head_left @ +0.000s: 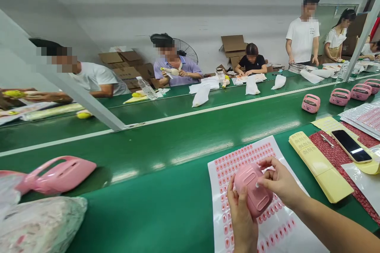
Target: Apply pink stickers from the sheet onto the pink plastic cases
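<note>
My left hand is closed around a small pink plastic casing, holding it from below over a white sheet of pink stickers. My right hand comes in from the right, its fingers pinched against the top edge of the casing, perhaps on a small sticker too tiny to make out. Both hands hover just above the sticker sheet at the near edge of the green bench.
Another pink casing and bagged parts lie at the left. Yellow label pads, a phone and tweezers sit to the right. Several pink units ride the green belt. Other people work across the line.
</note>
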### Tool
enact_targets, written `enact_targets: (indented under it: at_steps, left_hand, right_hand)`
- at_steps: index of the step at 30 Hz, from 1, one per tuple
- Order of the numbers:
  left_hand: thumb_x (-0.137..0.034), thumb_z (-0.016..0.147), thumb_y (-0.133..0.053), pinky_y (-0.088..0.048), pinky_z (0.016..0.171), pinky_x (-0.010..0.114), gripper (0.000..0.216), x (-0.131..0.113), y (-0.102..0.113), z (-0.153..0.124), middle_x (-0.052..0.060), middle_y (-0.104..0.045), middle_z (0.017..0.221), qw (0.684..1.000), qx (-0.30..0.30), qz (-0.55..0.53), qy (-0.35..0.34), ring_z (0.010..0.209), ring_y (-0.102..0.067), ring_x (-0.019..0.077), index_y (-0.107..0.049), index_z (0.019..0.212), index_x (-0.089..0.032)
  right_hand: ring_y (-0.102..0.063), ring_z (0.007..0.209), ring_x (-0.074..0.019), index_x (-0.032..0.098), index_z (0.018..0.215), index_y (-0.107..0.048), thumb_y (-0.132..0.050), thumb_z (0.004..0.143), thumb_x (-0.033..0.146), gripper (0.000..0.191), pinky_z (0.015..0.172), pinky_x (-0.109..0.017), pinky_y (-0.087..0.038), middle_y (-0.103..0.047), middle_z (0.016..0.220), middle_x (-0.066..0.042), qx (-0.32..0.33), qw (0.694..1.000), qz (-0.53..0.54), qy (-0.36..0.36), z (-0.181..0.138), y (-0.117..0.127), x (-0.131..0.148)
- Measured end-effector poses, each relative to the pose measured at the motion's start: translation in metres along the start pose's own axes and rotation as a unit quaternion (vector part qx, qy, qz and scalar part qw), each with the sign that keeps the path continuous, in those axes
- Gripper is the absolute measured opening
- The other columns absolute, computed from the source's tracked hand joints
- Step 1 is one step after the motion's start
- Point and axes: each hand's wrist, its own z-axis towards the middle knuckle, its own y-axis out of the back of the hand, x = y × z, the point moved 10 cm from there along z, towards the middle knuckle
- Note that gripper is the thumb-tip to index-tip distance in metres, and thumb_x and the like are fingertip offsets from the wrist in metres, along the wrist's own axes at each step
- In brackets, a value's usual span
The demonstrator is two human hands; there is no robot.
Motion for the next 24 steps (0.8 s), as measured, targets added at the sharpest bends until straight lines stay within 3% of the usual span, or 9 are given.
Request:
enact_targets:
  at_steps: [7,12,15,19,22,24]
  left_hand:
    - [-0.049,0.056,-0.068,-0.051,0.062,0.028,0.065,0.001,0.001,0.003,0.006,-0.055,0.105,1.0,0.003,0.007,-0.009,0.08,-0.059,0.0191,-0.045,0.112,-0.027]
    - [-0.049,0.057,-0.068,-0.051,0.062,0.028,0.065,0.003,0.001,0.002,0.005,-0.054,0.107,1.0,0.002,0.001,-0.002,0.083,-0.058,0.0201,-0.045,0.114,-0.028]
    - [-0.047,0.058,-0.068,-0.051,0.06,0.026,0.063,0.001,0.0,0.001,0.005,-0.054,0.106,1.0,0.007,0.002,-0.009,0.081,-0.059,0.019,-0.045,0.113,-0.028]
    - [-0.045,0.059,-0.068,-0.05,0.059,0.024,0.06,-0.001,0.002,0.002,0.004,-0.058,0.099,1.0,0.001,-0.012,-0.026,0.079,-0.059,0.0176,-0.047,0.112,-0.025]
    - [-0.046,0.071,-0.055,-0.05,0.066,0.028,0.05,0.013,-0.003,0.004,0.007,-0.063,0.086,0.995,0.014,-0.071,0.072,0.074,-0.06,0.0184,-0.05,0.111,-0.017]
    - [-0.041,0.08,-0.04,-0.05,0.072,0.035,0.043,0.024,-0.009,0.003,0.008,-0.065,0.081,0.98,0.029,-0.116,0.157,0.07,-0.062,0.0195,-0.051,0.112,-0.015]
  right_hand:
    - [-0.051,0.061,-0.009,0.019,0.087,-0.047,-0.057,0.058,0.019,0.031,0.062,-0.027,-0.04,-0.051,0.087,0.0,-0.026,0.996,-0.07,0.055,0.0,0.003,0.006]
    - [-0.053,0.067,-0.0115,0.021,0.09,-0.047,-0.052,0.064,0.011,0.028,0.068,-0.031,-0.043,-0.049,0.091,-0.002,-0.054,0.973,-0.169,0.145,-0.004,0.005,0.016]
    - [-0.053,0.071,-0.014,0.022,0.092,-0.05,-0.048,0.069,0.008,0.027,0.07,-0.033,-0.044,-0.049,0.087,-0.003,-0.067,0.931,-0.253,0.255,-0.014,0.0,0.029]
    - [-0.051,0.077,-0.0172,0.024,0.099,-0.054,-0.044,0.076,0.009,0.029,0.067,-0.033,-0.045,-0.051,0.085,-0.006,-0.018,0.83,-0.371,0.415,-0.043,-0.025,0.038]
    - [-0.05,0.069,-0.0156,0.026,0.106,-0.051,-0.044,0.076,0.005,0.037,0.063,-0.031,-0.045,-0.053,0.081,-0.005,0.02,0.762,-0.397,0.512,-0.076,-0.04,0.045]
    - [-0.051,0.071,-0.0158,0.026,0.104,-0.05,-0.046,0.075,0.005,0.036,0.064,-0.031,-0.045,-0.053,0.08,-0.004,-0.015,0.766,-0.371,0.524,-0.084,-0.03,0.057]
